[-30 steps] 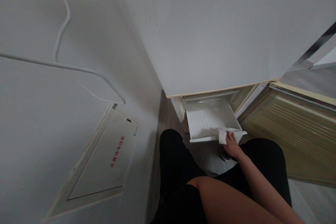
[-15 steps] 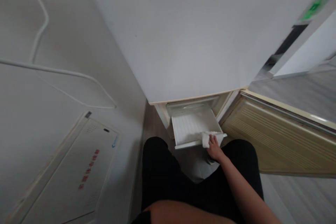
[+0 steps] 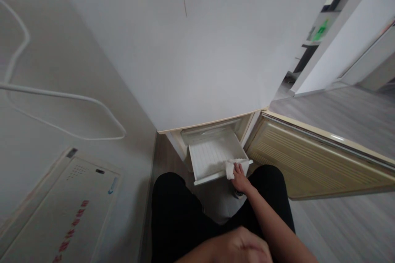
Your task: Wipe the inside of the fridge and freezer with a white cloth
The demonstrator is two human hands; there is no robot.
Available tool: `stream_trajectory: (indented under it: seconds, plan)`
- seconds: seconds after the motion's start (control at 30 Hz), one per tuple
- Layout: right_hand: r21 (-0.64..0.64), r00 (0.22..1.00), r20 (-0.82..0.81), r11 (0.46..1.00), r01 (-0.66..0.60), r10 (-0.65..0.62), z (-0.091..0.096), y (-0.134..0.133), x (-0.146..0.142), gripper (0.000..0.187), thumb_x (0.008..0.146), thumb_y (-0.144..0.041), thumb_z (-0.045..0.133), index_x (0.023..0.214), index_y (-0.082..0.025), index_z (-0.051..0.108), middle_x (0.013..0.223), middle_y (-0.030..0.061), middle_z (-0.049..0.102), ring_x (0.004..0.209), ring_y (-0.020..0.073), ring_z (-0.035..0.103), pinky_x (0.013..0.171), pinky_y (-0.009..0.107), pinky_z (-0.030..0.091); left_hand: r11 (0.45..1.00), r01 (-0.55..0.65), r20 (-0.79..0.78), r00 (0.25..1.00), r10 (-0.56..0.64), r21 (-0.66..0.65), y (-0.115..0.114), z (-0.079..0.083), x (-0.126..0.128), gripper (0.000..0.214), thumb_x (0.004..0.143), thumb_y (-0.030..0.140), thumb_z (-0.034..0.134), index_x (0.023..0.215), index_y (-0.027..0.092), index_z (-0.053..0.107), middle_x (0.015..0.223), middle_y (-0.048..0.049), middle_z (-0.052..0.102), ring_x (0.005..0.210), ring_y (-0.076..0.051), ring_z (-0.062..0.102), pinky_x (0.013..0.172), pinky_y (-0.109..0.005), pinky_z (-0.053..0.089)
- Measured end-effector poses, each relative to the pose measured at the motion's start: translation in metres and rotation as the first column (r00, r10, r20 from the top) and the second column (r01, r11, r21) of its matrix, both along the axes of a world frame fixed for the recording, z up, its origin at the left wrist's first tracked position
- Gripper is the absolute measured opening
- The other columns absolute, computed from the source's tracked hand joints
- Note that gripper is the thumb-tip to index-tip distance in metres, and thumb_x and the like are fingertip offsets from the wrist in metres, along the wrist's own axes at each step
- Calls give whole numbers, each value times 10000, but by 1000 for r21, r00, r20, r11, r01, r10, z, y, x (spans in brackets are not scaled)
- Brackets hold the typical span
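A white drawer (image 3: 212,152) with a ribbed bottom is pulled partway out of the low compartment of a white fridge (image 3: 197,57). Over the right part of its front edge lies a white cloth (image 3: 230,170). My right hand (image 3: 240,178) grips this cloth against the drawer front, fingers over it and the thumb side hidden. My left hand (image 3: 239,246) is in front of my body at the bottom edge of the view, partly cut off and a little blurred. Its fingers look curled in, and no object shows in it.
The cream fridge door (image 3: 317,156) stands swung out to the right, close to my right knee (image 3: 271,185). On the left is a wall with a white cable (image 3: 77,96) and a white panel (image 3: 70,209) with red lettering. Grey wood-look floor (image 3: 345,102) extends to the right.
My left hand has come into view at the bottom, where only a forearm showed before. The right hand stays on the cloth at the drawer edge. The whole view has shifted slightly.
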State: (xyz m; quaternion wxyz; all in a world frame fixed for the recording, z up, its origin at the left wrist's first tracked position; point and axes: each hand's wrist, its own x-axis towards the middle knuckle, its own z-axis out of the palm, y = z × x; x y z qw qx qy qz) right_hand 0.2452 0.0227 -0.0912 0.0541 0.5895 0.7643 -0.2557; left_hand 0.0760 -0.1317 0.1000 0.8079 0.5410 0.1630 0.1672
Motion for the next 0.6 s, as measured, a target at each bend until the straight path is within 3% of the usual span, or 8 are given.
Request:
stream_trajectory:
  seconds: [0.07, 0.1, 0.2, 0.27, 0.33, 0.4, 0.5, 0.6]
  plan:
    - [-16, 1000, -11, 1000, 4, -4, 4, 0, -1, 748, 883, -179, 513, 1575, 29, 320, 1670, 227, 48, 1548, 383, -37, 1274, 507, 135, 994, -111, -75, 991, 110, -7, 26, -25, -25, 577, 907, 722, 476, 664, 205, 561, 533, 32, 419, 444, -89, 339, 431, -247, 240]
    - [-20, 1000, -15, 1000, 5, -6, 6, 1, -1, 750, 883, -179, 518, 1577, 24, 318, 1671, 227, 43, 1546, 384, -43, 1274, 506, 135, 968, -252, -188, 950, 248, 1, 38, -38, -43, 614, 838, 783, 510, 615, 211, 508, 505, 48, 371, 432, -82, 287, 433, -248, 196]
    - [-17, 1000, -31, 1000, 0, -1, 12, 0, -2, 741, 892, -185, 521, 1578, 16, 324, 1665, 241, 54, 1541, 387, -67, 1274, 510, 114, 849, -505, -484, 710, 512, 156, 75, -81, -107, 686, 738, 896, 474, 592, 230, 407, 515, 65, 320, 470, -87, 252, 470, -244, 188]
    - [-24, 999, -46, 1000, 2, -3, 16, 0, -4, 741, 898, -200, 526, 1571, 35, 326, 1661, 252, 62, 1536, 396, -75, 1276, 500, 101, 777, -529, -582, 531, 616, 341, 101, -108, -151, 700, 730, 919, 429, 582, 237, 388, 532, 58, 330, 504, -104, 303, 498, -249, 247]
    - [-44, 998, -59, 999, 18, -21, 19, 1, -5, 765, 891, -208, 543, 1569, 58, 310, 1662, 251, 51, 1533, 404, -71, 1279, 466, 110, 747, -460, -626, 417, 659, 480, 127, -130, -184, 669, 779, 882, 386, 589, 241, 382, 550, 43, 376, 552, -133, 402, 545, -259, 325]
    - [-45, 997, -70, 999, 20, -23, 20, 2, -4, 766, 888, -198, 544, 1567, 68, 307, 1663, 245, 56, 1536, 393, -69, 1283, 442, 93, 761, -279, -684, 334, 649, 586, 147, -147, -201, 560, 910, 711, 328, 633, 235, 434, 609, 9, 494, 651, -174, 534, 624, -272, 403]
    - [-34, 996, -90, 999, 17, -20, 17, 5, -2, 731, 893, -183, 539, 1550, 71, 345, 1661, 240, 76, 1544, 366, -67, 1288, 429, 59, 788, 33, -776, 204, 597, 615, 165, -165, -202, 434, 995, 412, 274, 728, 209, 549, 798, -64, 673, 853, -221, 664, 772, -296, 452]
    - [-50, 993, -112, 998, 27, -33, 13, 7, 0, 749, 887, -194, 558, 1562, 45, 342, 1669, 221, 66, 1546, 359, -72, 1288, 432, 75, 802, 133, -812, 143, 565, 582, 170, -177, -189, 379, 986, 316, 332, 810, 183, 640, 944, -137, 736, 979, -268, 701, 856, -338, 459]
